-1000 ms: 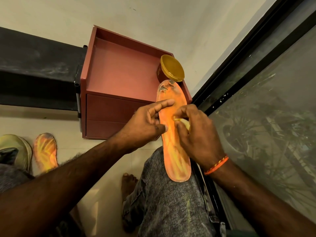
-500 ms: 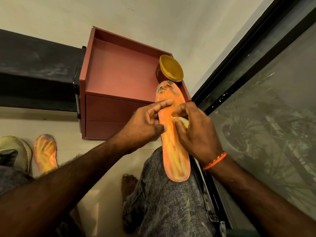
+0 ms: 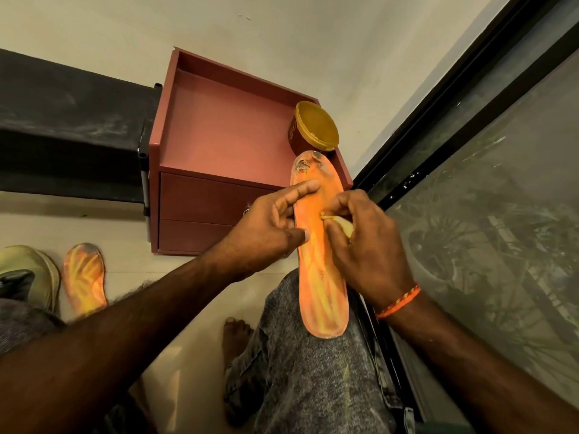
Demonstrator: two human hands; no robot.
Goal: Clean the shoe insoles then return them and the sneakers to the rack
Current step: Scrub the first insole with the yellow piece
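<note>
Orange insole (image 3: 319,270) lies lengthwise on the person's right knee, heel end toward the body, worn toe end pointing at the cabinet. Left hand (image 3: 266,227) grips its left edge: thumb on the top surface mid-length, index finger laid across nearer the toe. Right hand (image 3: 366,249) has fingers curled, pinching a small yellowish cloth (image 3: 343,225) and pressing it to the insole's right side. Orange thread band (image 3: 398,300) on the right wrist. Second insole (image 3: 84,283) lies flat on the floor at left, just beside a pale green sneaker (image 3: 34,272). Reddish-brown cabinet (image 3: 219,170) stands against the wall; round tub with yellow lid (image 3: 315,130) sits on its top at the right rear corner. Dark shelf (image 3: 72,126) left of the cabinet. Glass door with black frame (image 3: 470,214) on the right. Grey trousers (image 3: 313,371), bare foot (image 3: 235,336) on the floor.
</note>
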